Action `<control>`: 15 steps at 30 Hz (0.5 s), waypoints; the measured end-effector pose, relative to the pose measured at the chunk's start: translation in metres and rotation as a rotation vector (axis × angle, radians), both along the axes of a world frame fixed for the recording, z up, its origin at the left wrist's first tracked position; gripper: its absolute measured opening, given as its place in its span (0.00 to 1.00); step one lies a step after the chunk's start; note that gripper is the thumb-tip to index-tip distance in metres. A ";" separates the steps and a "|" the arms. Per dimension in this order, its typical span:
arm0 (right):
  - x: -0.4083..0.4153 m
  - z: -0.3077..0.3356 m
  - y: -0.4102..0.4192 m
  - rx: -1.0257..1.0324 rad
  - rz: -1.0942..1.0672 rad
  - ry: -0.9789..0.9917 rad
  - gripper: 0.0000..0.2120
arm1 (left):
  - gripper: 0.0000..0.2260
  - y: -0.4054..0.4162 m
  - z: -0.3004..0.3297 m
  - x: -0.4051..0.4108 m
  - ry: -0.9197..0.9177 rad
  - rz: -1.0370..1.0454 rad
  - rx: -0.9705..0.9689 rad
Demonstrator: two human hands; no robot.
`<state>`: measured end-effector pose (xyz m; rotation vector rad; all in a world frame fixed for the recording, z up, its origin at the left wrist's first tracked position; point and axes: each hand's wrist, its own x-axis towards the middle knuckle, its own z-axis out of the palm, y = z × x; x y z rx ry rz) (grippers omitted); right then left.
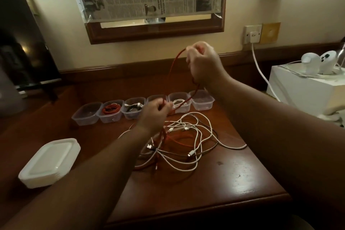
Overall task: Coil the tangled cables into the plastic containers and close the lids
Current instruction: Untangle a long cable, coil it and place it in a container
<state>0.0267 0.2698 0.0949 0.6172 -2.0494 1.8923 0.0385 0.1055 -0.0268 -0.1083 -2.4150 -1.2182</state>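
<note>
Both hands are pinching the red cable (172,69): right hand (202,61) up at 12 o'clock, left hand (155,113) lower, over the tangle (186,142) on the bench (233,173). Looks mid-untangle; next it needs pulling free, coiling, and dropping in an empty container (202,100).

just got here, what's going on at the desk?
A person is pulling a red cable out of the tangled pile of cables on the wooden desk. The right hand holds it up high; the left hand grips it lower, just above the pile. Six clear plastic containers stand in a row behind: three already hold coiled cables, and none has a lid on. The stack of white lids sits at the left, untouched.
</note>
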 end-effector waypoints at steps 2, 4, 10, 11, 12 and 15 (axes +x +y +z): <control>0.004 0.004 0.000 -0.313 0.140 -0.090 0.08 | 0.10 0.006 -0.012 0.006 -0.055 -0.003 0.069; 0.009 0.006 -0.003 -0.554 0.312 -0.232 0.10 | 0.10 0.006 -0.014 0.007 -0.131 -0.010 0.176; 0.014 0.002 0.002 0.031 0.185 -0.322 0.06 | 0.11 -0.005 0.010 0.008 -0.043 0.106 0.393; 0.013 -0.002 0.002 0.258 0.108 -0.286 0.05 | 0.11 -0.007 0.021 0.008 0.015 0.107 0.490; 0.012 -0.008 0.002 0.450 0.067 -0.251 0.11 | 0.11 -0.007 0.033 0.009 0.056 0.098 0.541; 0.013 -0.023 0.000 0.797 0.132 -0.123 0.22 | 0.12 -0.011 0.057 0.004 0.114 0.075 0.410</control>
